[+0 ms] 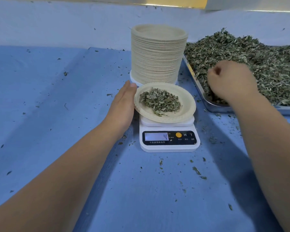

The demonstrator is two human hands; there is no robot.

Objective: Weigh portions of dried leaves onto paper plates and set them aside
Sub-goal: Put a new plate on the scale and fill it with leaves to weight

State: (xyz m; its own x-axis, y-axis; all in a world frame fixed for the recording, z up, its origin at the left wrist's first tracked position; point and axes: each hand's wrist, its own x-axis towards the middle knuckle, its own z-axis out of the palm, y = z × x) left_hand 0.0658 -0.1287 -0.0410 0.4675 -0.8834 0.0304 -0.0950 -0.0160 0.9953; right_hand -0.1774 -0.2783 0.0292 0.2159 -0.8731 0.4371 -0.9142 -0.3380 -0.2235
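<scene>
Paper plate [190, 106] with a portion of dried leaves [160, 101] sits on the scale [169, 143], display reads 4. Left hand [124, 104] flat, fingers straight, edge against the plate's left rim. Right hand [231, 82] curled and blurred, down in the leaf pile [241, 52] on the metal tray [221, 109]; can't tell if it holds any. Plate stack [157, 56] behind the scale.

my left hand [124, 104] is held flat, fingers [130, 87] straight and together, forearm stretched forward. my right hand [231, 81] is curled in a fist, knuckles up.
</scene>
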